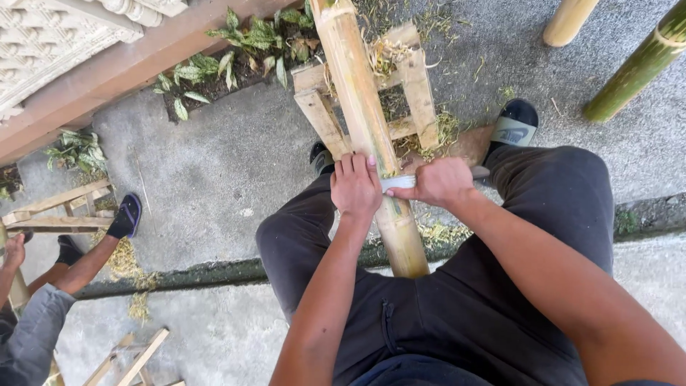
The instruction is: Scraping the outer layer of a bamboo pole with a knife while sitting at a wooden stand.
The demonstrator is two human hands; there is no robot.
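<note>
Grey concrete ground point(214, 164) fills most of the frame, lit by flat daylight. A darker, moss-edged seam point(214, 273) crosses it from lower left toward the right edge. At the upper left runs a reddish-brown ledge point(107, 75) with a pale carved wall point(50, 36) above it. Along its foot lies a strip of soil with green leafy plants point(243, 50), and another leafy clump point(75, 151) sits at the left. Dry shavings point(125, 261) are scattered on the ground at lower left.
</note>
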